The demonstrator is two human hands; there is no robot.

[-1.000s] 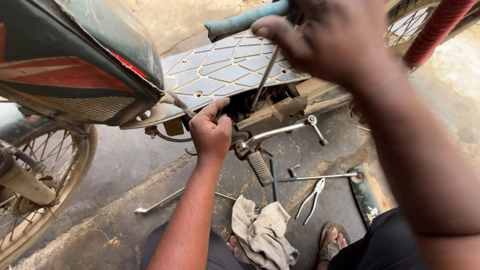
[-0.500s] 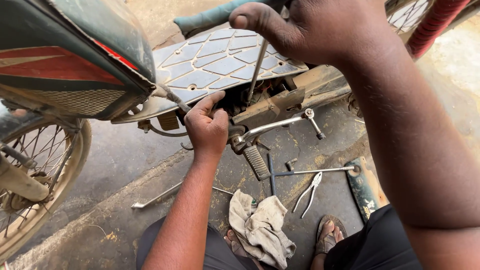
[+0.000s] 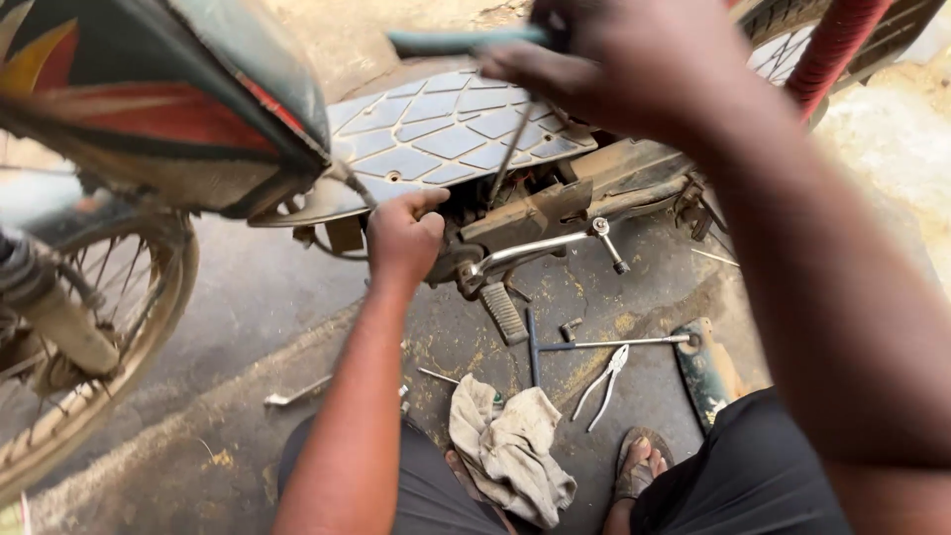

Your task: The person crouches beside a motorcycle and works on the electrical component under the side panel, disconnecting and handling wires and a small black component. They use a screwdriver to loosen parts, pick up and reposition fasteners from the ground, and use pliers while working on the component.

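The right hand (image 3: 614, 69) is closed around the blue-green handle of a screwdriver (image 3: 510, 149), whose thin metal shaft runs down and to the left into the gap beneath the grey footboard (image 3: 446, 134) of a motorbike. The handle looks thick enough for a full fist, which is the natural place to grip it; the shaft is thin but stiff steel and would probably slip in greasy fingers.

The left hand (image 3: 401, 238) is curled into a fist just under the footboard edge, pressed against the dirty metal frame (image 3: 535, 213). I cannot tell whether it holds a small part or only braces there. The frame looks heavy, rigid and oily, so a firm, wrapped grip would suit it better than fingertips.

Just right of that hand, a chrome lever (image 3: 540, 248) sticks out, with a ribbed footrest (image 3: 503, 312) hanging below it.

On the floor (image 3: 248, 297) lie pliers (image 3: 604, 381), a long rod (image 3: 604, 345), a crumpled soft rag (image 3: 510, 446) and a flat spanner (image 3: 295, 393). The spoked wheel (image 3: 89, 376) stands at the far left.
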